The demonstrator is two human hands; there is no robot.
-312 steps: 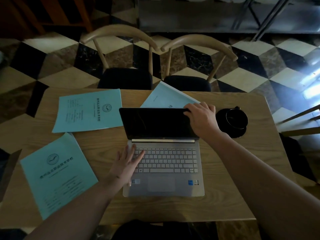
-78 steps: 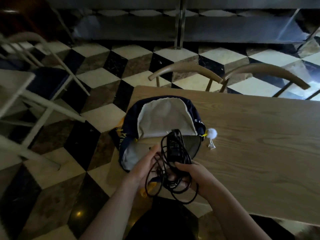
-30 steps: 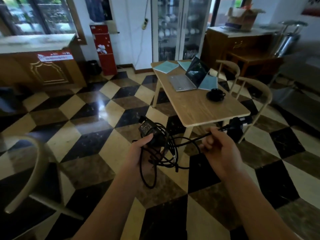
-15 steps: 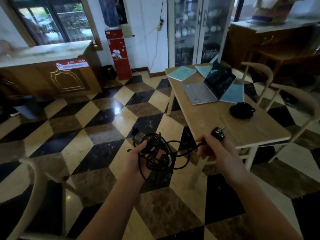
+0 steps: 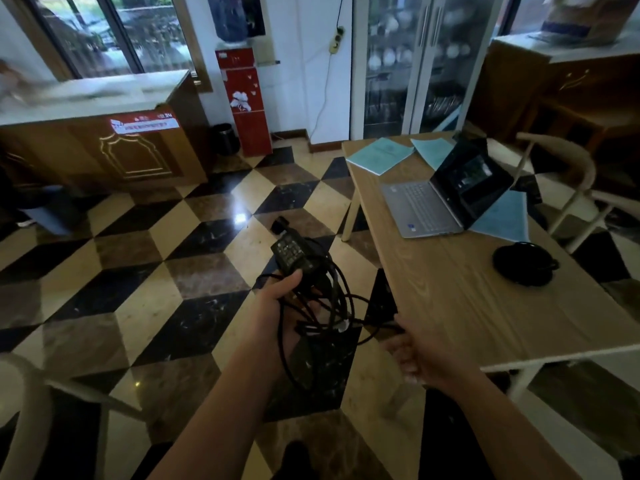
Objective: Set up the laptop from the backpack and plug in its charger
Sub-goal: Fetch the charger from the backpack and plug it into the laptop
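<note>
Head view shows the left hand (image 5: 282,308) gripping the black boxy charger brick (image 5: 290,253) and its tangled black cord (image 5: 332,306), so the loops stay off the floor. Just to its right, the right hand (image 5: 417,353) is curled round a stretch of that cord, likely pulling one end free to plug in. Far ahead of the right hand, the open silver laptop (image 5: 440,199) waits on the pale wooden desk (image 5: 467,299), between blue paper booklets (image 5: 381,154)

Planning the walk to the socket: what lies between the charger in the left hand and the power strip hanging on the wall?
In the head view, bare checkered floor separates the charger in the left hand from the wall; the power strip hangs above it, right of the red water dispenser.
</note>
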